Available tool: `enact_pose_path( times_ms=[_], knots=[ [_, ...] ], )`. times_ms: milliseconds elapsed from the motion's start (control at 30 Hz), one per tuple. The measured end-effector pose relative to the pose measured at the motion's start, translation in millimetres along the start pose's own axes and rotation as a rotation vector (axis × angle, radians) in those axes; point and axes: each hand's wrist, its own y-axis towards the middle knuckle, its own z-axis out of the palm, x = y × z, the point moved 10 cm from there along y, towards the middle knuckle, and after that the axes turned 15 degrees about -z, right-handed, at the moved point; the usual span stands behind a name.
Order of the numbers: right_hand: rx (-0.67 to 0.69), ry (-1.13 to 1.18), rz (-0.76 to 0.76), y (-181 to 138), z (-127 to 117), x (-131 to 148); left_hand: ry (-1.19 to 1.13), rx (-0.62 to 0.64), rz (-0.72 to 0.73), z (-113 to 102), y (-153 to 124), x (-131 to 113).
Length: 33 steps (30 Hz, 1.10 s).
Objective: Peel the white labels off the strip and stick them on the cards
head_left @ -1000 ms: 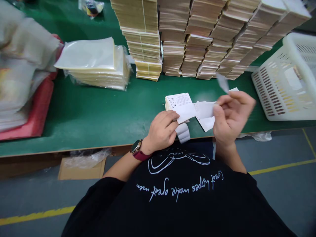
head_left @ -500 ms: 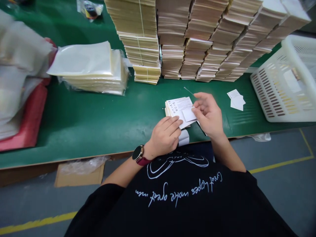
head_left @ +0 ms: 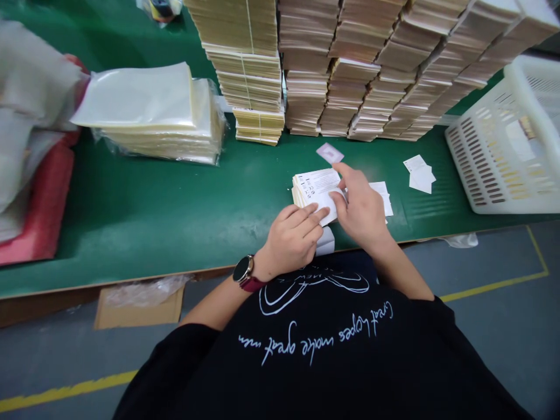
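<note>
A small stack of white printed cards [head_left: 312,184] lies on the green table [head_left: 175,204] in front of me. My left hand [head_left: 293,236], with a watch on its wrist, stretches index and middle fingers onto the top card. Its other fingers curl over a white label strip [head_left: 326,240] that pokes out under the palm. My right hand [head_left: 361,204] is at the stack's right edge, thumb on the top card and fingers bent around it. A small pale square [head_left: 330,153] lies just beyond the right index fingertip; I cannot tell whether they touch.
Loose white cards lie to the right [head_left: 420,172] and under my right hand [head_left: 385,195]. Tall stacks of flat tan cartons [head_left: 350,76] line the back. A bagged pile of yellowish sheets [head_left: 153,116] is at left, and a white slotted basket [head_left: 503,146] at right.
My right hand came back from the right, where it held a card up, to the card stack. The small pale piece left its fingers. My left hand stretched its fingers onto the top card.
</note>
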Motion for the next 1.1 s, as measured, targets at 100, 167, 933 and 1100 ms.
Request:
enact_pose_path(
  times_ms=[100, 167, 933, 1100],
  knots=[
    [-0.051, -0.03, 0.091, -1, -10, -20, -0.024, -0.023, 0.007, -3, 0, 0],
    [-0.04, 0.045, 0.133, -3, -10, -30, -0.036, -0.027, 0.009, -3, 0, 1],
    [-0.076, 0.321, 0.082, -9, -40, -19, -0.018, -0.088, 0.089, -2, -11, -7],
    [0.007, 0.568, 0.188, 6, -3, -22, -0.01, -0.096, 0.099, -3, -10, -8]
  ],
)
